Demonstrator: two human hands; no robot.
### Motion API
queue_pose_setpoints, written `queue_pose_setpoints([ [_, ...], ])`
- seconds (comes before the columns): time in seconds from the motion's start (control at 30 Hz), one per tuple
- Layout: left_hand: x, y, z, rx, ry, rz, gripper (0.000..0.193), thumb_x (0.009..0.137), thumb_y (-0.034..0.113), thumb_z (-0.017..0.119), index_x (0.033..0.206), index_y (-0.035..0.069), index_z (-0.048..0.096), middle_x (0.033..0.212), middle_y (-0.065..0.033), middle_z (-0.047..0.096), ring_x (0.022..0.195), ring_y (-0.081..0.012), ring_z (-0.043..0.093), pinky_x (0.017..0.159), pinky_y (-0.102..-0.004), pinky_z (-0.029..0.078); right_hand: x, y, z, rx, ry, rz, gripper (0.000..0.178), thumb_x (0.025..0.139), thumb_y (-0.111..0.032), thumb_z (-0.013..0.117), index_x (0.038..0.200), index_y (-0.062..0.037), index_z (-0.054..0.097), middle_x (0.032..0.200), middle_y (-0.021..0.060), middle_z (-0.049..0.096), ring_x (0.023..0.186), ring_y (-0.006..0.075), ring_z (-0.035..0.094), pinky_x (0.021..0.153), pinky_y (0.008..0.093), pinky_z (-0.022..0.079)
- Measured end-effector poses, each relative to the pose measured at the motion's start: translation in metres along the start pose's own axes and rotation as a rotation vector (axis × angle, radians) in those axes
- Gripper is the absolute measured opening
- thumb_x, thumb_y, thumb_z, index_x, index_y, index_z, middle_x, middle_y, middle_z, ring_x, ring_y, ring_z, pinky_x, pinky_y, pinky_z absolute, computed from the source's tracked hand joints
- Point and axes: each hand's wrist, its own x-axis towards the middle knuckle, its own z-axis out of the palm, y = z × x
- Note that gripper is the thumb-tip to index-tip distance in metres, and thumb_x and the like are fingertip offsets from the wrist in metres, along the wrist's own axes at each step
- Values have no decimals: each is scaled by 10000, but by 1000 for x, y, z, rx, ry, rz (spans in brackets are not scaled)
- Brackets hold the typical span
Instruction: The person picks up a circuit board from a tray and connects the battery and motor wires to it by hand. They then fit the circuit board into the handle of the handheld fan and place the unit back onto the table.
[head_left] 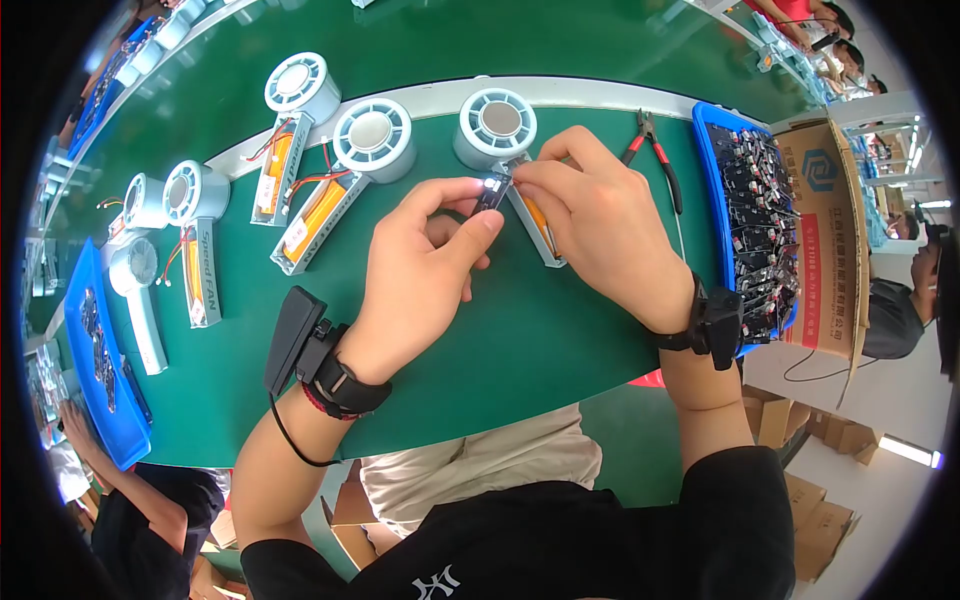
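Observation:
My left hand (415,265) is closed, pinching a small black circuit board (488,198) between thumb and fingers. A white light glows at the board's upper end. My right hand (615,215) meets it there, thumb and fingertips pressed together; whatever they grip is too small to make out. Just behind both hands lies a pale blue handheld fan (497,130) with a round grille. Its open handle, holding a yellow battery (536,215), runs under my right fingers and is partly hidden.
Several similar fans with open handles (318,215) lie to the left. Red-and-black-handled cutters (655,150) rest beyond my right hand. At the right, a blue tray (712,200) full of circuit boards stands beside a cardboard box (840,260). Another blue tray (125,430) sits far left, near another person's arm (150,505).

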Motion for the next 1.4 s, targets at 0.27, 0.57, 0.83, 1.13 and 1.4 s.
queue_pose_setpoints([
  [0.27, 1, 7, 0, 1, 9, -14, 312, 970, 123, 697, 1223, -34, 606, 1059, -87, 637, 689, -88, 624, 462, -232, 467, -2, 0, 18, 46, 82, 104, 106, 863, -34, 754, 964, -17, 731, 884, 92, 658, 696, 243, 690, 576, 320, 552],
  [0.57, 2, 6, -2, -81, 26, -51, 336, 971, 129, 697, 1238, -35, 573, 1028, -91, 651, 682, -91, 612, 508, -236, 496, -6, -13, 4, 0, -25, 80, 112, 896, -74, 725, 999, -30, 716, 909, 92, 660, 706, 281, 677, 602, 371, 551],
  [0.83, 9, 13, -14, -274, -110, -142, 325, 962, 118, 692, 1227, -32, 576, 948, -85, 703, 708, -115, 650, 595, -253, 542, -1, -2, -16, -2, -358, 145, 186, 949, -148, 666, 1093, -34, 698, 944, 124, 653, 761, 323, 665, 683, 406, 547],
  [1.13, 18, 7, 12, -310, 24, -145, 249, 939, 52, 664, 1154, -36, 574, 874, -87, 672, 683, -134, 661, 576, -260, 553, 6, 11, -18, 319, -167, 251, 165, 959, -141, 665, 1048, -1, 665, 905, 107, 689, 732, 213, 670, 678, 339, 535],
  [1.4, 24, 1, 29, -179, 80, -20, 149, 909, 4, 653, 1023, -27, 561, 811, -73, 635, 641, -130, 651, 512, -255, 533, 4, 14, -9, 456, -285, 460, 186, 954, -143, 680, 1010, 30, 638, 852, 119, 699, 730, 163, 662, 666, 298, 524],
])
